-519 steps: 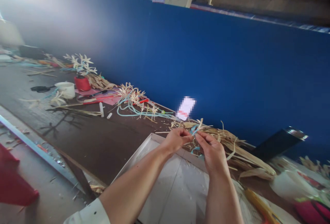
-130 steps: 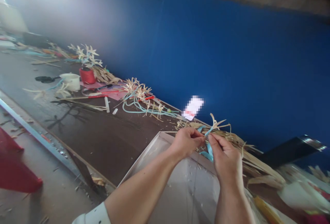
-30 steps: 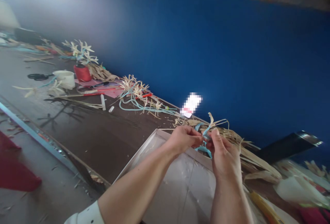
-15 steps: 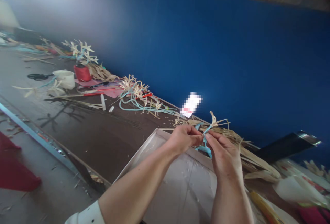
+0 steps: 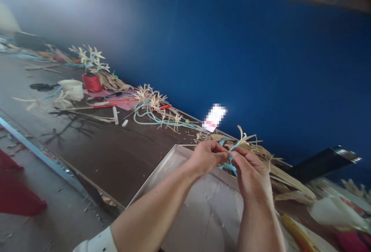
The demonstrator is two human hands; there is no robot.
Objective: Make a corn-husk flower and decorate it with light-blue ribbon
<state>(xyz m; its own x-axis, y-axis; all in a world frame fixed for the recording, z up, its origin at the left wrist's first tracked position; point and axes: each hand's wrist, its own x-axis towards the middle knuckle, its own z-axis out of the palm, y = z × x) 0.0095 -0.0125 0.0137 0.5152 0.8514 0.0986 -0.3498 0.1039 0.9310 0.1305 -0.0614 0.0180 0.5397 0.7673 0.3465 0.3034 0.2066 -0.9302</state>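
My left hand (image 5: 207, 156) and my right hand (image 5: 251, 171) meet over the far edge of a shallow grey tray (image 5: 171, 163). Both are closed in a pinch on a small straw flower (image 5: 242, 138) with pale splayed petals and on the light blue ribbon (image 5: 230, 163) wound at its base. The ribbon loops down between my fingers. Behind my hands lies a heap of dried straw strips (image 5: 278, 171).
A long dark worktable (image 5: 116, 147) runs along a blue wall (image 5: 261, 70). On it lie more straw flowers with blue cord (image 5: 153, 107), a red pot (image 5: 92, 82), a white cup (image 5: 74, 89), black scissors (image 5: 42, 86), a black cylinder (image 5: 324, 161) and a yellow tool (image 5: 295, 230).
In the last second my right-hand fingers shifted slightly on the ribbon at the flower's base; the flower sits a little higher. Both hands stay in the same place.
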